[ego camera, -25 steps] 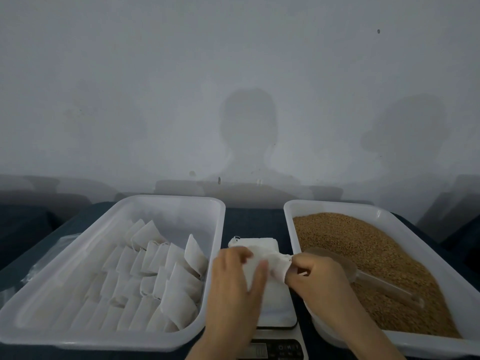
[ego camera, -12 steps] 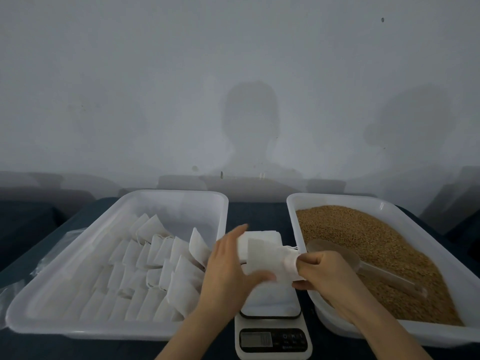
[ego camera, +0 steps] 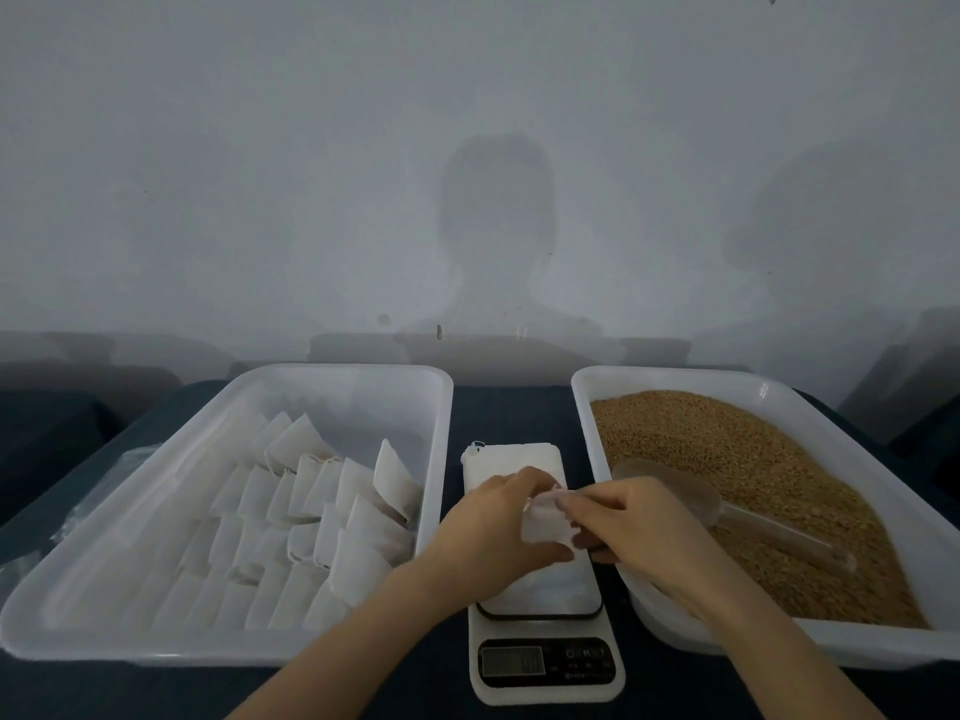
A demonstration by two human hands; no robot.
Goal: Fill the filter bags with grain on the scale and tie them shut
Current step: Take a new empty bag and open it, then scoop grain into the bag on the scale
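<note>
- The left hand [ego camera: 488,522] and right hand [ego camera: 634,527] both pinch one small white filter bag [ego camera: 545,524], held just above the scale [ego camera: 540,589], apparently to spread its mouth for filling.
- The scoop [ego camera: 675,491] lies untouched in the grain [ego camera: 753,459] (close to the right hand).
- More bags [ego camera: 311,491] are lined up in the left tray [ego camera: 343,374]; whether they are filled cannot be told.

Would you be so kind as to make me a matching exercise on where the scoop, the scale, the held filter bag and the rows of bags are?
1 scoop
2 scale
3 held filter bag
4 rows of bags

a in the left tray
b on the grain in the right tray
c between the two trays
d pinched by left hand and right hand

Pairs: 1-b, 2-c, 3-d, 4-a
</note>
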